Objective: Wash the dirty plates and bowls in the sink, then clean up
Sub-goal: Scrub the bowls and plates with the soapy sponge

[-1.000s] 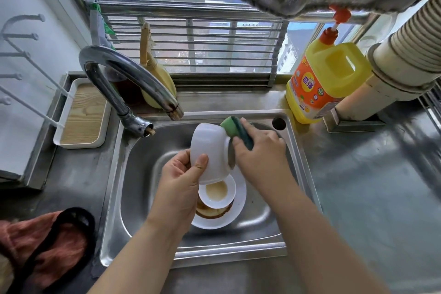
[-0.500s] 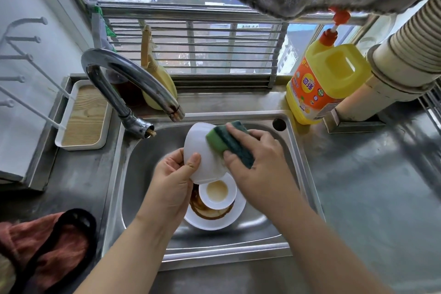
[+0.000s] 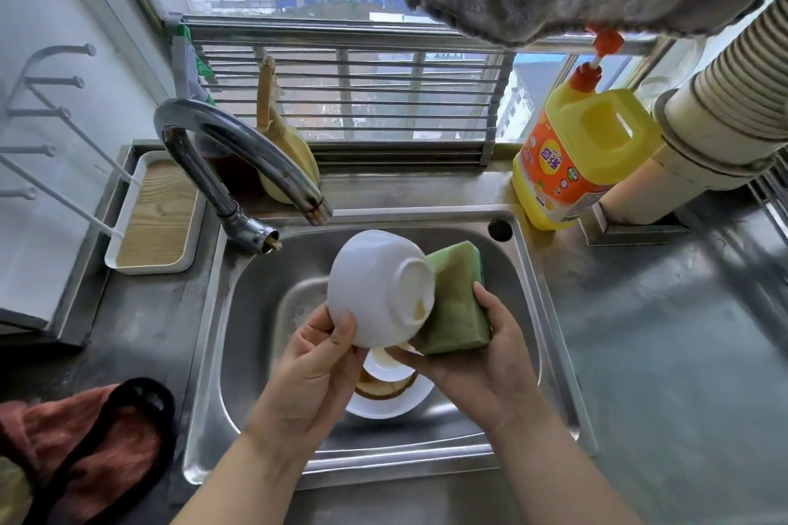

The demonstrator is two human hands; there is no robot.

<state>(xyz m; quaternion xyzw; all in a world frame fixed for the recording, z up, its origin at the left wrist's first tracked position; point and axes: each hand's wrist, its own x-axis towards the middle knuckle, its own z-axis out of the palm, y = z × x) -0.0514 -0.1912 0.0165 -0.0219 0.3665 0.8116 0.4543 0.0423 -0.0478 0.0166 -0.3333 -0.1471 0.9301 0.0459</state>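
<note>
White bowl held above sink, sponge touching its base.

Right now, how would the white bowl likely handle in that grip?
The white bowl looks glazed, so probably slippery. The left hand pinches only its rim, so it may twist. Likely rigid and breakable if dropped into the sink.

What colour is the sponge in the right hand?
Green, the sponge seen in the head view.

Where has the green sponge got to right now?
The green sponge is in the right hand, held over the sink and pressed against the foot of the white bowl that the left hand holds.
</note>
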